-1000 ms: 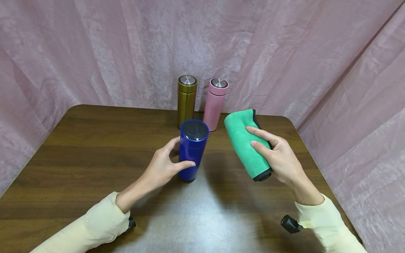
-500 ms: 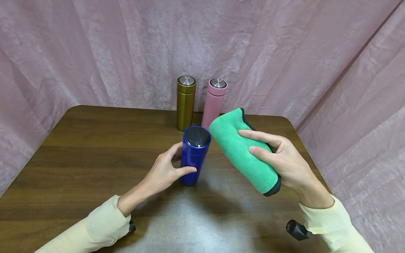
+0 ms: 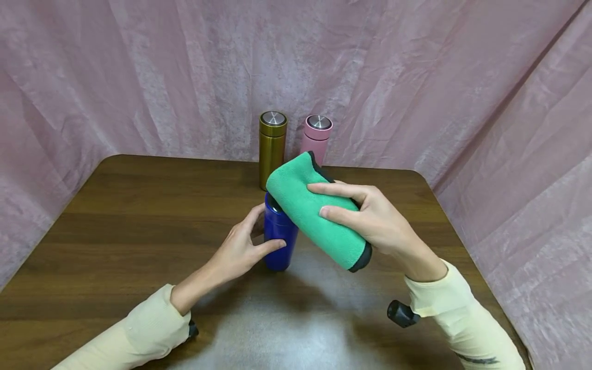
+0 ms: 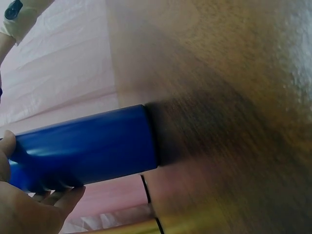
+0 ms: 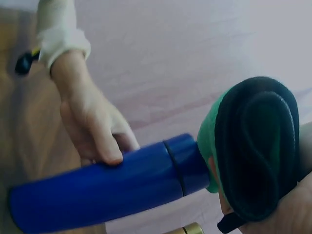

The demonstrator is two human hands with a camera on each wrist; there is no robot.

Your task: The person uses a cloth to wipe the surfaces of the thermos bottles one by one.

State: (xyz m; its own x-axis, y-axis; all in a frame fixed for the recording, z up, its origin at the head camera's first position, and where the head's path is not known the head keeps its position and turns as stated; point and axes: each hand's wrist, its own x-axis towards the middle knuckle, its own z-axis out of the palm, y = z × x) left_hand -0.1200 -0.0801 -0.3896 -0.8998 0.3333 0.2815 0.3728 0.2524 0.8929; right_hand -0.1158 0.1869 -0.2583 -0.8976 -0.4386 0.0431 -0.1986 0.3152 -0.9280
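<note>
My left hand (image 3: 240,244) grips a blue thermos bottle (image 3: 279,241) round its body, thumb on the near side. The bottle is roughly upright, low over or on the table; its base in the left wrist view (image 4: 107,146) does not settle which. In my right hand (image 3: 370,213) is a folded green cloth (image 3: 310,205) with black edging, pinched between thumb and fingers. The cloth lies against the top of the blue bottle and hides most of its dark lid. In the right wrist view, the rolled end of the cloth (image 5: 258,146) meets the bottle's cap (image 5: 187,163).
Behind the blue bottle stand a gold thermos bottle (image 3: 272,149) and a pink thermos bottle (image 3: 317,136), partly covered by the cloth. The brown wooden table (image 3: 139,216) ends at a pink curtain (image 3: 185,77).
My right hand has carried the cloth leftward, from beside the blue bottle onto its top. The left hand has brought the bottle slightly nearer and kept its hold.
</note>
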